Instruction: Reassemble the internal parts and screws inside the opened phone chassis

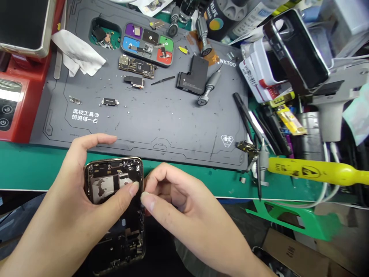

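An opened smartphone housing with a gold-edged frame hangs over the table's front edge, its bare inside facing up. My left hand grips it from the left, with the thumb lying across the inside and the index finger stretched out beyond the top. On the right edge of the housing, my right hand has its thumb and index finger pinched together; whether something small is between them is hidden. Farther off on the grey mat lie a logic board, an L-shaped battery, a speaker module and a small black part.
The grey mat bears tiny screws, a screwdriver, a tissue and a coloured parts tray. A red machine stands left. At right are stacked phones, several tools and a yellow-handled brush.
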Available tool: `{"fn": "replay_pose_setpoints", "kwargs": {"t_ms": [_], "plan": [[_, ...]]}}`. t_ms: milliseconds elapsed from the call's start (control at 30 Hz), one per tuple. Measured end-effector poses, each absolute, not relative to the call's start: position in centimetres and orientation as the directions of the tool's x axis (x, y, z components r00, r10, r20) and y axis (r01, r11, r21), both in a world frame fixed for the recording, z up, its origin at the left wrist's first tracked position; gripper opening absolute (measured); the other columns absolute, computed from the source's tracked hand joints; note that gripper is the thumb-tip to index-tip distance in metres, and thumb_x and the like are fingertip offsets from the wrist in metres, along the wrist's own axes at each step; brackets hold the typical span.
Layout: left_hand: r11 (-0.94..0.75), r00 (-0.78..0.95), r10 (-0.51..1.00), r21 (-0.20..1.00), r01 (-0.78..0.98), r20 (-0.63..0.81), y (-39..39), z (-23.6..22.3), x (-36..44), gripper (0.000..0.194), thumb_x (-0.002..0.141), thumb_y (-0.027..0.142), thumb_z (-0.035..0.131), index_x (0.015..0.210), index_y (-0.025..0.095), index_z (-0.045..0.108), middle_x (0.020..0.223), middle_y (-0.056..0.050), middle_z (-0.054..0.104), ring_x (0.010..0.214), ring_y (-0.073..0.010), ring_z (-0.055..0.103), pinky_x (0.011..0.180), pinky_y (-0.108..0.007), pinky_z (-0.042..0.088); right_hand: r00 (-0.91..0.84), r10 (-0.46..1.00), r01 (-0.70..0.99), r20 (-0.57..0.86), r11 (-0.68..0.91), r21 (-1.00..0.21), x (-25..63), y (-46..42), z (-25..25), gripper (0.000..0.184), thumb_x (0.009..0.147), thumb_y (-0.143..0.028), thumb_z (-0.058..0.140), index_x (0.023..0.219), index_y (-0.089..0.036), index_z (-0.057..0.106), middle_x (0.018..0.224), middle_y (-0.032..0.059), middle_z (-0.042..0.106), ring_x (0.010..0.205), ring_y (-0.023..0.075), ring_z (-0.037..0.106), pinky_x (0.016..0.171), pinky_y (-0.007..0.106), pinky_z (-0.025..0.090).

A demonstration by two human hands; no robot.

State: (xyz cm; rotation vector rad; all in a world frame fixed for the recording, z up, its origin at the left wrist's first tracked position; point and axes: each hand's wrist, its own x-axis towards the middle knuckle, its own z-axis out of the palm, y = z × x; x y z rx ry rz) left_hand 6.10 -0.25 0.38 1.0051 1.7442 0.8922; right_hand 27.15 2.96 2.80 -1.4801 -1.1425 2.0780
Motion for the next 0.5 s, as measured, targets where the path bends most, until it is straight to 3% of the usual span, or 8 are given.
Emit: {"fn": "replay_pose_setpoints", "kwargs": {"t_ms": [167,333,500], "plan": [[0.458,-0.417,0.812,0.888,0.023,-0.408,1.9,1.2,8.5,0.061,0.088,0.061,0.092,0.141,0.039,0.072,0.095,-0.002,0.079,0.100,-0.0364,0.089,0.087,-0.046,0.078,-0.439,0.602,0.155,-0.667,-0.680,-0.716,27.8,3.8,2.4,0.023,0.092,-0.021,0.092,0.089,-0.025,0.070,0.081,-0.0061,0.073,0.076,0.0114,0.067,0.070,0.020,0.054],[0.435,-0.390,0.830,0.901,0.003,-0.399,2.1,1.8,9.1,0.059,0.086,0.063,0.093,0.135,0.039,0.072,0.094,-0.002,0.077,0.100,-0.0364,0.089,0.082,-0.042,0.078,-0.451,0.607,0.204,-0.654,-0.643,-0.738,27.9,4.4,2.6,0.021,0.092,-0.018,0.090,0.087,-0.024,0.070,0.080,-0.0054,0.076,0.074,0.0116,0.068,0.070,0.022,0.057],[0.440,-0.263,0.885,0.874,0.204,-0.384,0.0,1.7,7.0,0.057,0.083,0.058,0.100,0.133,0.041,0.079,0.103,-0.002,0.083,0.083,-0.0279,0.088,0.060,-0.027,0.071,-0.438,0.643,0.208,-0.628,-0.607,-0.767,27.6,4.1,3.0,0.020,0.090,-0.015,0.086,0.085,-0.024,0.068,0.078,-0.0057,0.073,0.070,0.0107,0.066,0.065,0.021,0.055]]}}
